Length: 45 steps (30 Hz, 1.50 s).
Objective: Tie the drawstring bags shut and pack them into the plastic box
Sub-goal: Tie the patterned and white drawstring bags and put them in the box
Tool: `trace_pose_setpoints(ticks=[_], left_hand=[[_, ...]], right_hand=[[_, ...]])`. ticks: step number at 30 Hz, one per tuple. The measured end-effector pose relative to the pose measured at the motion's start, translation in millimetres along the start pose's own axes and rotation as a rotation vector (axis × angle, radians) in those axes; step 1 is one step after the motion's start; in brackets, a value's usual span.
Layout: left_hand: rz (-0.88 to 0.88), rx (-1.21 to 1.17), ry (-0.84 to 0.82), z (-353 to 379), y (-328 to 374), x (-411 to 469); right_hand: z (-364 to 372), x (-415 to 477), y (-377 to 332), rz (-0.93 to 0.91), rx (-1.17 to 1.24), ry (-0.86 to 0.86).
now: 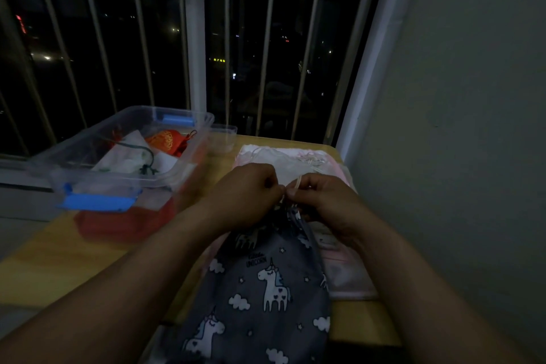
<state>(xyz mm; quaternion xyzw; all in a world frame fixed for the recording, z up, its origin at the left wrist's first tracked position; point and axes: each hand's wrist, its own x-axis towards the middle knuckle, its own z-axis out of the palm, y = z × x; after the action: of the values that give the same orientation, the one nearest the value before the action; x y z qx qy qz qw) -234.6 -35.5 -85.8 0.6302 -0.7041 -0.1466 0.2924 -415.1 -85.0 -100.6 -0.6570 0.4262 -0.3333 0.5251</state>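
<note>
We tie the bag (pixel 266 281) shut.
Our left hand (pixel 248 189) and right hand (pixel 322 198) pinch the thin cord (pixel 297 183) at its 12 o'clock neck; the cloth looks soft and light, best gripped there.

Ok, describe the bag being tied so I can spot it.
On the wooden table, right of the clear plastic box, lie pale pink fabric bags. Over them, held by left hand and right hand, is the dark grey drawstring bag; it alone carries white unicorns.
</note>
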Motion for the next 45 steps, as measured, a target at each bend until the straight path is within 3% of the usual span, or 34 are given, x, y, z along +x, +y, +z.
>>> trace_pose_setpoints(ticks=[6, 20, 34, 45], left_hand=[[-0.154, -0.275, -0.101, -1.9, 4.2, -1.8], [0.088, -0.205, -0.117, 4.2, -17.8, -0.4], [0.042, -0.19, -0.057, 15.7, -20.4, 3.6], [0.02, -0.232, -0.123, 6.3, -20.3, 3.8]], right_hand=[[4.5, 0.3, -3.7, -0.085, -0.16, 0.104], [-1.4, -0.8, -1.1, -0.084, -0.042, -0.017], [0.3, 1.3, 4.5, -0.288, -0.281, 0.099], [3.0, -3.0, -1.3, -0.341, -0.474, 0.076]])
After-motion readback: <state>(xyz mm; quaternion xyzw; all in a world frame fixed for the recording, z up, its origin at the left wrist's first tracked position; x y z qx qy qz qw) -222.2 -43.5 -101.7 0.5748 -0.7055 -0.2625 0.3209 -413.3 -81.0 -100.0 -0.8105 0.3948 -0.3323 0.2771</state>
